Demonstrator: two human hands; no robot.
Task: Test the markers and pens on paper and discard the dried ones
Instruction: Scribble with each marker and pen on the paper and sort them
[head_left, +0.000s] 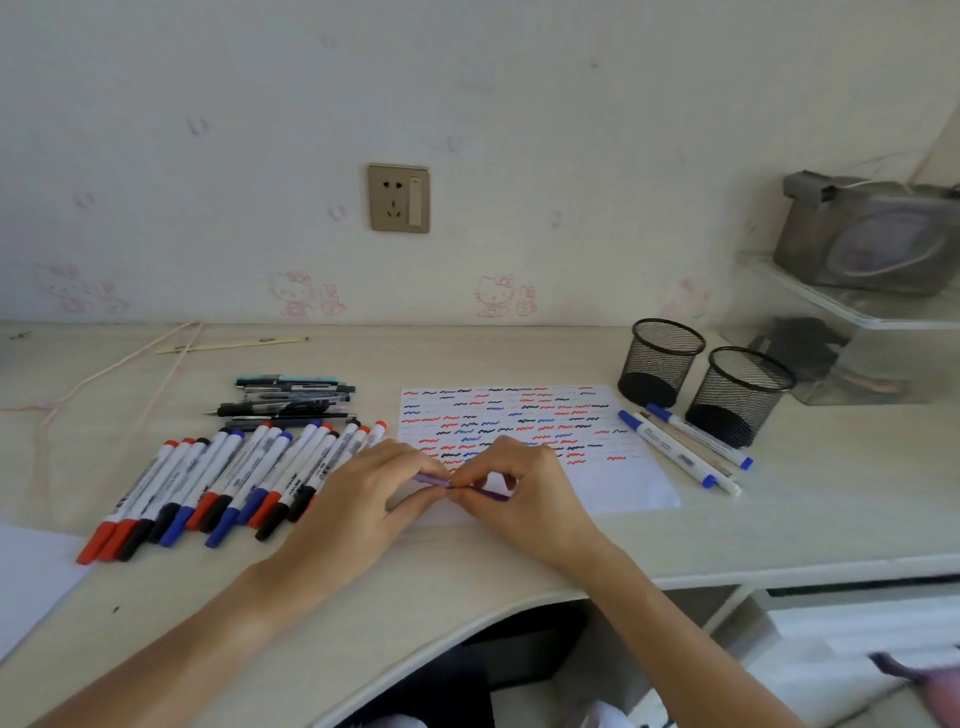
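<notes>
Gripping a slim purple pen (470, 484) at both ends, a person works over the near edge of a white sheet of paper (618, 483) covered in red, blue and black squiggles, at the middle of a pale wood-grain desk (467, 566). The left hand (363, 493) pinches the pen's left end between curled fingertips and thumb, while the right hand (519, 493) curls its fingers round the right part of the barrel; the two hands meet knuckle to knuckle just above the paper. Whether the pen's cap is on or off cannot be told. To the left of the sheet lies a fanned row of white markers with red, blue and black caps (228, 483), and behind it, toward the back edge of the desk, a small stack of dark ballpoint pens (291, 401). Right of the paper, three white markers with blue ends (685, 449) lie side by side, just in front of two black wire-mesh pen cups (701, 379) standing near the back right corner. A beige wall socket (398, 198) is set in the wall above the desk.
</notes>
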